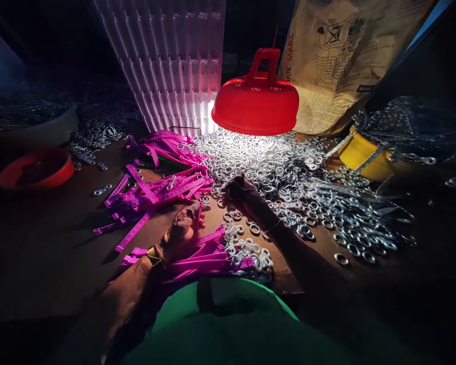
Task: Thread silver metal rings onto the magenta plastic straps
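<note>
My left hand (187, 222) is closed, thumb pointing right, with a bright pink plastic strip (200, 209) partly showing between its fingers. More pink strips (148, 195) lie in a loose heap just beyond it, and another bunch of pink strips (209, 261) rests beneath and right of the wrist. My right hand (240, 193) is at the near edge of a large pile of silvery rings (251, 157), its fingers bent together; what they hold, if anything, is in shadow. A small cluster of rings with white links (247, 248) lies over the nearer strips.
A red lamp (255, 106) hangs low over the ring pile. Behind stand a ribbed translucent panel (175, 61) and a printed paper sack (334, 66). Left is a red bowl (57, 172); right, a yellow tub (359, 152) and strips with ring ends (345, 213). Green cloth (228, 324) covers my lap.
</note>
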A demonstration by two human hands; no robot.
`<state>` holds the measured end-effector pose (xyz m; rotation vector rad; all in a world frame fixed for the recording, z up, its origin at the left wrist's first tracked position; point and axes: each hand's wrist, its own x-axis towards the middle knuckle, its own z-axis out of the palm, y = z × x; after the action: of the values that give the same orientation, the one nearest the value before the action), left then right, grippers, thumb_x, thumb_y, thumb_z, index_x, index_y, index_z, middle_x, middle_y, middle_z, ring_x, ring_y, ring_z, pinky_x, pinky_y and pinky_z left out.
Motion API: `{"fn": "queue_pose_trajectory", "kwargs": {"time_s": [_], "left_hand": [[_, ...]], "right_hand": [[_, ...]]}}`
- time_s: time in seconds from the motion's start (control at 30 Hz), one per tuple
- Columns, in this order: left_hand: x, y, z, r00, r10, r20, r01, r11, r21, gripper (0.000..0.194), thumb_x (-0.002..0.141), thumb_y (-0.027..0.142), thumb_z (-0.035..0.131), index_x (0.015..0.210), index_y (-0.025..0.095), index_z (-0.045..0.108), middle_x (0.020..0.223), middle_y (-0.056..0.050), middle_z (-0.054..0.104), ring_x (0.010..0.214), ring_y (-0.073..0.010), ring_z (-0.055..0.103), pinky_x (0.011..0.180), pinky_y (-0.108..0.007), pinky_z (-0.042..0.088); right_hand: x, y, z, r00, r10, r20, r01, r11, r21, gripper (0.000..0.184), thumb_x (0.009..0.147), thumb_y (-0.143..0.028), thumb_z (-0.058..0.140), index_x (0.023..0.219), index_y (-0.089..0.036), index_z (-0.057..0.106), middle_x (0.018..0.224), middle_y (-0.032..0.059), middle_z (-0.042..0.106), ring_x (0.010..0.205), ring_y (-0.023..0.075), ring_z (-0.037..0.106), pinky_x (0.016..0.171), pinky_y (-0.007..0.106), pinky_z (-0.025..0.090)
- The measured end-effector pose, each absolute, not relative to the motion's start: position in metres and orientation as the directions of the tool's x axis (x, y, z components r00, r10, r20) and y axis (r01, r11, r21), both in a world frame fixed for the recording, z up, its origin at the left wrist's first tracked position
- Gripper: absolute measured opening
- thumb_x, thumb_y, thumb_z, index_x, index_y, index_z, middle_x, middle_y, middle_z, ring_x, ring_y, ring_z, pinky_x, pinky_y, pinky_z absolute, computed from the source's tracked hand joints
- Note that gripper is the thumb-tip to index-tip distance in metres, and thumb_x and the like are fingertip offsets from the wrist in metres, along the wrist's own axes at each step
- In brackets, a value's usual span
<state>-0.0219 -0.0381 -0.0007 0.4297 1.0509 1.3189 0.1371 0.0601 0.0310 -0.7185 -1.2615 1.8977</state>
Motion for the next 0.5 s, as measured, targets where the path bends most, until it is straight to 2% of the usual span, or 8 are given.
{"fn": "queue_pose_trajectory", "kwargs": {"time_s": [0.07,0.13,0.23,0.3,0.4,0.5], "left_hand": [[-0.020,-0.039,0.002,-0.103,0.920,-0.377,-0.542,0.266,0.797,0.025,0.071,0.033,0.069,0.081,0.011,0.061,0.063,0.001,0.048,0.051,-0.0066,0.042,0.046,-0.019,0.034],[-0.018,-0.039,0.003,-0.078,0.907,-0.413,-0.525,0.315,0.791,0.024,0.072,0.031,0.069,0.082,0.011,0.061,0.060,0.003,0.044,0.048,-0.0053,0.037,0.042,-0.018,0.026],[-0.017,-0.038,0.002,-0.050,0.886,-0.460,-0.521,0.370,0.769,0.019,0.072,0.028,0.068,0.081,0.012,0.060,0.055,0.006,0.037,0.044,-0.0039,0.030,0.041,-0.019,0.019],[-0.016,-0.036,0.002,-0.043,0.887,-0.460,-0.516,0.374,0.770,0.017,0.071,0.025,0.068,0.080,0.013,0.060,0.054,0.006,0.035,0.043,-0.0035,0.028,0.041,-0.019,0.018],[-0.015,-0.032,0.000,-0.009,0.875,-0.484,-0.495,0.417,0.763,0.018,0.070,0.029,0.066,0.074,0.013,0.061,0.051,0.006,0.034,0.040,-0.0037,0.028,0.039,-0.020,0.015],[-0.016,-0.029,-0.006,0.020,0.867,-0.498,-0.493,0.442,0.750,0.020,0.067,0.031,0.066,0.075,0.014,0.062,0.049,0.005,0.037,0.037,-0.0045,0.029,0.038,-0.020,0.013]], "right_hand": [[0.141,0.051,0.025,-0.571,0.815,-0.094,-0.175,-0.233,-0.956,0.033,0.078,-0.047,0.062,0.086,-0.023,0.041,0.072,-0.0043,0.054,0.049,0.0070,0.047,0.044,0.020,0.041],[0.142,0.039,0.017,-0.586,0.805,-0.088,-0.069,-0.158,-0.985,0.027,0.081,-0.043,0.058,0.088,-0.023,0.043,0.072,-0.0039,0.053,0.047,0.0055,0.039,0.041,0.017,0.034],[0.139,0.024,0.009,-0.606,0.793,0.057,0.020,0.086,-0.996,0.015,0.083,-0.033,0.051,0.092,-0.022,0.048,0.074,-0.0014,0.053,0.054,0.0075,0.039,0.048,0.019,0.036],[0.136,0.019,0.007,-0.592,0.792,0.149,0.050,0.221,-0.974,0.015,0.083,-0.029,0.046,0.096,-0.021,0.050,0.074,-0.0002,0.052,0.059,0.0102,0.042,0.054,0.022,0.039],[0.132,0.019,0.004,-0.573,0.801,0.172,0.112,0.284,-0.952,0.022,0.081,-0.027,0.044,0.101,-0.022,0.052,0.073,0.0004,0.050,0.060,0.0123,0.040,0.056,0.024,0.039],[0.129,0.020,0.000,-0.594,0.796,0.115,0.151,0.251,-0.956,0.025,0.079,-0.026,0.045,0.103,-0.022,0.054,0.066,-0.0007,0.047,0.058,0.0127,0.035,0.054,0.024,0.038]]}}
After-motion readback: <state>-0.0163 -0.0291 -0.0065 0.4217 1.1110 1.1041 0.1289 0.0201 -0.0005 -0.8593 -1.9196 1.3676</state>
